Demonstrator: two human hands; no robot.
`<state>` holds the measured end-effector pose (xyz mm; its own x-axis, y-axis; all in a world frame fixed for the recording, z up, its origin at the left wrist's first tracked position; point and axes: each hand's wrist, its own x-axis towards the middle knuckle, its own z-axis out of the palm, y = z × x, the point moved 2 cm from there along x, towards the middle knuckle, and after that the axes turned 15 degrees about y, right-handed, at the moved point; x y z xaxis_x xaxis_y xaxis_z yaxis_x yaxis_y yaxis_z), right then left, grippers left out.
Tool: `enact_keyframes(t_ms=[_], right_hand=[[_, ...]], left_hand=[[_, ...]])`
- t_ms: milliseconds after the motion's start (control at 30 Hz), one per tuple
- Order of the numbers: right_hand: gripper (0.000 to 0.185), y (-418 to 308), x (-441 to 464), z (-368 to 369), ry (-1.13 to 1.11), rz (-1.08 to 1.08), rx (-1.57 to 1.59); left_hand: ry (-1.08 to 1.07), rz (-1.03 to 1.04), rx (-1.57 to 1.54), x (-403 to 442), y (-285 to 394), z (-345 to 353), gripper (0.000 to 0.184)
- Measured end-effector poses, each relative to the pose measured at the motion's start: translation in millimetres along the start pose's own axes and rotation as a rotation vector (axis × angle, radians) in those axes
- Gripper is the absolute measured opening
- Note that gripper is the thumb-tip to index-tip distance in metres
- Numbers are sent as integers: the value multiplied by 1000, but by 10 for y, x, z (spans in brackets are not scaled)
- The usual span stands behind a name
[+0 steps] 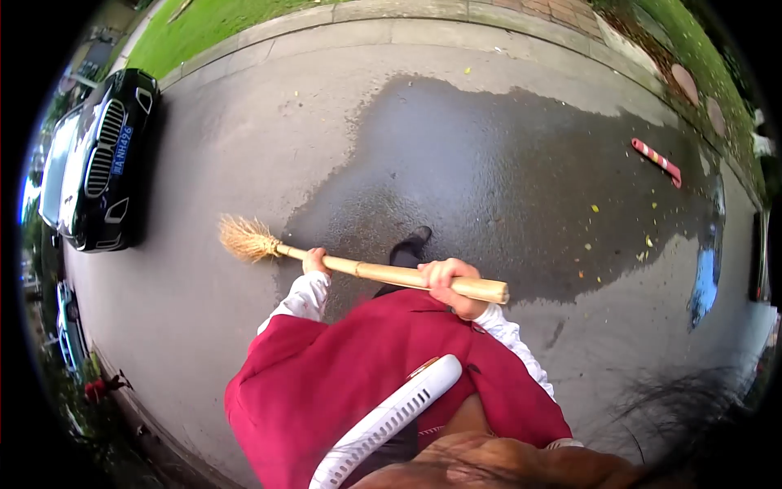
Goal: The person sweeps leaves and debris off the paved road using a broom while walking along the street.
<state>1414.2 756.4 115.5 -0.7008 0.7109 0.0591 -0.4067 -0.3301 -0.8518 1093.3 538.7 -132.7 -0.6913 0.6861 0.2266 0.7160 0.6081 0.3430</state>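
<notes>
A straw broom with a bamboo handle [366, 269] lies across the front of my body, raised above the ground. Its pale bristles [246, 239] point left and its thick cut end is at the right. Near the bristles, my left hand [315, 261] is closed round the thin part of the handle. Closer to the thick end, my right hand [452, 285] wraps over the bamboo. Both wrists come out of white sleeves under a red vest [350, 359]. Below the handle, one dark shoe [417, 236] shows on the wet pavement.
A large wet patch [489, 163] covers the pavement ahead, with scattered yellow leaves at the right. A red-and-white striped post [656, 163] lies there. A black car [106, 163] stands at the left. A kerb [391, 33] with grass runs along the far side.
</notes>
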Motion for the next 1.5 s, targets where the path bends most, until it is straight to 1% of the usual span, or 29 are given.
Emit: enact_keyframes(t_ms=[33,133,200,267,333,467,500,567,600,633,700,733,800,867,933,967,1000,1033,1067,1133,1167,1200,1233,1267,1300,1333,1367,1433,1500], right_hand=[[24,141,339,111,-24,31,35],[24,352,1250,145,-47,70,66],[23,355,1799,-3,-26,45,47],[21,305,2104,-298,145,5,27],[19,231,2058,-674,338,-59,26],[19,-276,1457,-1049,760,-274,15],[15,-476,1184,-1090,863,-310,-71],[17,-892,369,-1112,1240,-408,-120],[23,-1201,49,-986,1249,-493,-196],[25,-1422,-343,-828,1347,-559,-269],[24,-1762,-602,-417,1746,-591,-643],[21,-1937,-591,-247,1656,-714,-657],[19,-2115,-832,-210,1673,-775,-650],[17,-2310,-1206,-235,1653,-853,-625],[15,-2492,-1494,-433,1615,-970,-583],[15,-2651,-1465,-569,1429,-1097,-580],[18,-2743,-1719,-842,1144,-1058,-606],[21,-2816,-2001,-1109,869,-981,-609],[27,-2700,-1931,-1064,1401,-961,-398],[27,-2541,-1856,-1641,1477,-857,-388],[26,-2428,-1565,-1952,1345,-832,-213],[26,-2357,-1071,-2227,1201,-795,-34],[19,-2269,-535,-2413,1167,-700,60],[24,-2073,-148,-2709,1073,-640,193],[24,-1964,442,-2835,996,-544,201],[24,-1860,1072,-2863,906,-441,206],[24,-1744,1659,-2877,727,-357,184],[21,-1279,2729,-2911,581,-221,198],[21,-868,3815,-2761,408,-159,184]], left_hand=[[-6,-54,61,92,-271,77,20],[-33,-188,66,623,-358,248,18],[15,-163,39,1235,-230,541,18],[-100,-42,41,1892,-13,953,19],[-221,117,29,2478,425,1342,18],[-353,547,-3,3106,1992,2113,8],[-381,650,-99,3078,2557,2134,4],[-404,933,-118,2609,3734,2313,4],[-346,1015,-289,2251,4292,2203,5],[-425,1085,-404,1929,4840,1983,5],[-600,1205,-568,1178,5677,1925,5],[-675,1253,-651,828,6058,1923,8],[-770,1322,-752,556,6718,1765,10],[-694,1366,-897,477,7171,1495,7],[-578,1485,-873,385,7456,1297,6],[-546,1447,-938,466,7477,1175,7],[-521,1398,-1000,569,7418,1079,10],[-535,1414,-937,711,7306,1037,12],[-542,1420,-870,897,7173,1030,15],[-517,1309,-702,1308,6748,1238,18],[-498,1231,-590,1545,6480,1448,18],[-487,1170,-473,1893,6186,1545,17],[-478,1132,-283,2244,5875,1680,18],[-461,1032,-178,2604,5534,1785,19],[-380,970,-108,2953,5136,1911,16],[-339,795,-111,3328,4786,1822,15],[-317,655,-56,3655,4408,1751,15],[-154,436,-3,4196,3484,1931,16],[-131,269,105,4754,2756,1930,19]])
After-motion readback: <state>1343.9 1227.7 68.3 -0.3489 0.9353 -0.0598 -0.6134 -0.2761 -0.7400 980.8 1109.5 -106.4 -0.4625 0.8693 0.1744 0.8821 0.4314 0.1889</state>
